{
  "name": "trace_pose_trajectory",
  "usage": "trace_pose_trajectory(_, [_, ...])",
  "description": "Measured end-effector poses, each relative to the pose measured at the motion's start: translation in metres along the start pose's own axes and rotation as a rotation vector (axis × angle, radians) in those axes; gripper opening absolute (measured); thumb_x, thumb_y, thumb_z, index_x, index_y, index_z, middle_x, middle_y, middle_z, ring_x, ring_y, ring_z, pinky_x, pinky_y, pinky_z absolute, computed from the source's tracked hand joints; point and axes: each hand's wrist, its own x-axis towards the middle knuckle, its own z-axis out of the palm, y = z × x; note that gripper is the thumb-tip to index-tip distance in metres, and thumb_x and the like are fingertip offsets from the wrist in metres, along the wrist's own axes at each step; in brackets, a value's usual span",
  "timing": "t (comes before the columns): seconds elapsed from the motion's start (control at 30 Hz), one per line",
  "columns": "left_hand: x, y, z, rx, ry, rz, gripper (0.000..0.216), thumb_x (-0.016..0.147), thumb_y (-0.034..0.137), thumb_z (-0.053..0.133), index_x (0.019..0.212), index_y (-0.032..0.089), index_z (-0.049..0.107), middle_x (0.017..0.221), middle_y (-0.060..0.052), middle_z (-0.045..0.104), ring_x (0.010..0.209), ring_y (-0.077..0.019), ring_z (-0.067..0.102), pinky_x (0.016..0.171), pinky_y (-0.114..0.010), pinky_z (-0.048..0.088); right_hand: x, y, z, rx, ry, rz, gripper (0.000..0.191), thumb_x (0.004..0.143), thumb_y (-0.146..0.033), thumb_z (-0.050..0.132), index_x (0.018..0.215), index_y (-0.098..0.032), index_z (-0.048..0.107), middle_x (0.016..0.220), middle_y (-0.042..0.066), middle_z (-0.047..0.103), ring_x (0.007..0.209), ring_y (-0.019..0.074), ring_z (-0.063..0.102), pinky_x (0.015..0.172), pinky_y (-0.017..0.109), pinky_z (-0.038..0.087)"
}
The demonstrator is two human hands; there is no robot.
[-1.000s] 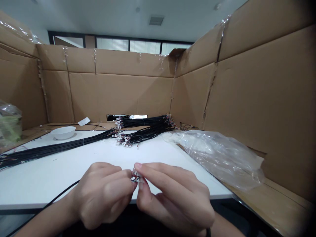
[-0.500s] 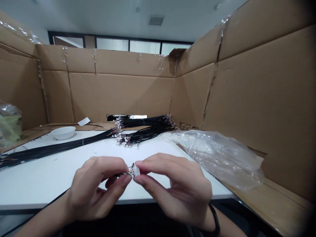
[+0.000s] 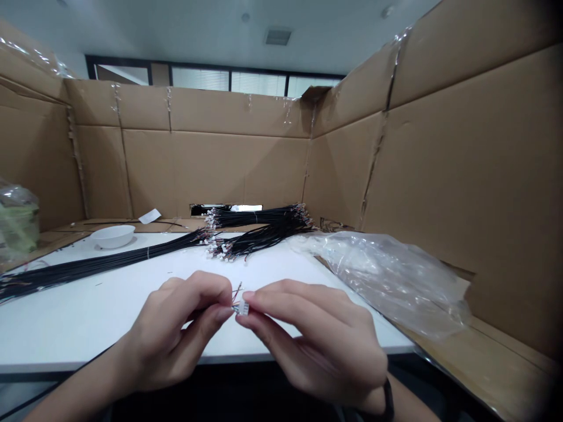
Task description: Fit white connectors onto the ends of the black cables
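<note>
Both my hands are held together just above the white table (image 3: 79, 328), near its front edge. My right hand (image 3: 316, 346) pinches a small white multi-pin wire connector (image 3: 241, 308) between thumb and fingers. My left hand (image 3: 176, 328) holds the thin wires leading into that connector, their fine coloured ends showing at the fingertips. A black cable (image 3: 74, 368) runs down-left from my left hand, past the table edge. The connector's pins and its exact fit are too small to tell.
Bundles of black wires with white connectors (image 3: 105, 265) lie across the table, with another bundle (image 3: 259, 241) beyond them. A white bowl (image 3: 113, 236) sits at the far left. A clear plastic bag (image 3: 387, 281) lies on the right, inside cardboard walls (image 3: 211, 164).
Both hands have risen slightly from the table's front edge, and the connector now shows more clearly between my fingertips. The bundles, bowl and bag have not moved.
</note>
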Motion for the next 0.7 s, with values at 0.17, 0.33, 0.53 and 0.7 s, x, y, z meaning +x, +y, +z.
trace_pose_trajectory(0.17, [0.0031, 0.0008, -0.0009, 0.001, -0.036, 0.002, 0.011, 0.093, 0.011, 0.046, 0.09, 0.021, 0.049, 0.058, 0.007, 0.051, 0.045, -0.0072, 0.041, 0.043, -0.017, 0.033, 0.0, -0.0006, -0.0017, -0.044, -0.044, -0.017, 0.005, 0.087, -0.011, 0.067, 0.091, -0.013, 0.066, 0.074, 0.003, 0.072, 0.061, 0.0112, 0.067, 0.056, 0.02, 0.054])
trace_pose_trajectory(0.33, [0.0065, 0.0015, -0.0012, -0.015, -0.05, 0.035, 0.013, 0.092, 0.008, 0.045, 0.09, 0.02, 0.049, 0.057, 0.007, 0.052, 0.044, -0.0079, 0.04, 0.04, -0.018, 0.031, 0.0006, -0.0007, -0.0031, -0.028, -0.071, -0.014, 0.008, 0.086, -0.008, 0.066, 0.092, -0.013, 0.066, 0.076, 0.004, 0.073, 0.062, 0.0127, 0.067, 0.054, 0.021, 0.054])
trace_pose_trajectory(0.53, [0.0048, 0.0017, -0.0019, -0.006, -0.062, 0.039, 0.016, 0.09, 0.005, 0.045, 0.092, 0.021, 0.049, 0.061, 0.005, 0.057, 0.044, -0.0081, 0.043, 0.041, -0.02, 0.032, 0.0, -0.0023, -0.0016, -0.013, -0.054, -0.027, 0.013, 0.085, -0.005, 0.065, 0.095, -0.013, 0.065, 0.077, 0.005, 0.073, 0.063, 0.0129, 0.068, 0.056, 0.02, 0.055])
trace_pose_trajectory(0.7, [0.0026, 0.002, -0.0017, 0.032, -0.068, 0.036, 0.019, 0.089, 0.003, 0.045, 0.092, 0.021, 0.049, 0.062, 0.006, 0.057, 0.044, -0.0083, 0.044, 0.045, -0.021, 0.036, 0.0008, -0.0012, -0.0012, 0.004, -0.069, -0.04, 0.012, 0.084, -0.004, 0.066, 0.093, -0.011, 0.066, 0.075, 0.006, 0.073, 0.061, 0.0129, 0.066, 0.053, 0.021, 0.053])
